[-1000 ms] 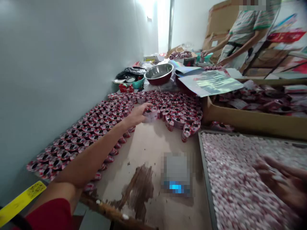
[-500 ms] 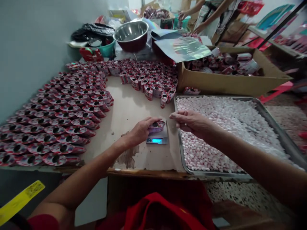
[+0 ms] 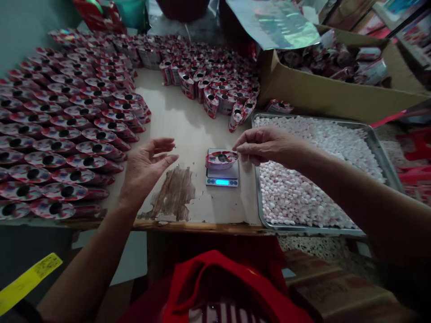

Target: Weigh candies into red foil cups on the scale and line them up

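A small digital scale [image 3: 210, 176] with a lit blue display sits on the table. On its plate stands a red-and-white oval container [image 3: 215, 161] with a round dark opening in its top. My left hand [image 3: 146, 166] is off to the left of the scale, fingers spread and apart from everything. At the container's right end, my right hand [image 3: 266, 146] has its thumb and fingers pinched together. Whatever lies between those fingertips is hidden. Beneath the right forearm is a metal tray [image 3: 258, 197] filled with small whitish-pink pieces [image 3: 286, 197], like candies or tablets.
Rows of similar oval containers [image 3: 70, 134] fill the table's left side, with more grouped at the back [image 3: 218, 85]. A cardboard box [image 3: 323, 94] of containers stands behind the tray, a shiny sheet [image 3: 276, 27] over its corner. The table's front edge [image 3: 202, 228] is worn.
My left hand has let go of the container on the scale and moved left, opening. My right hand has come to the container's right end. The view has tilted down.
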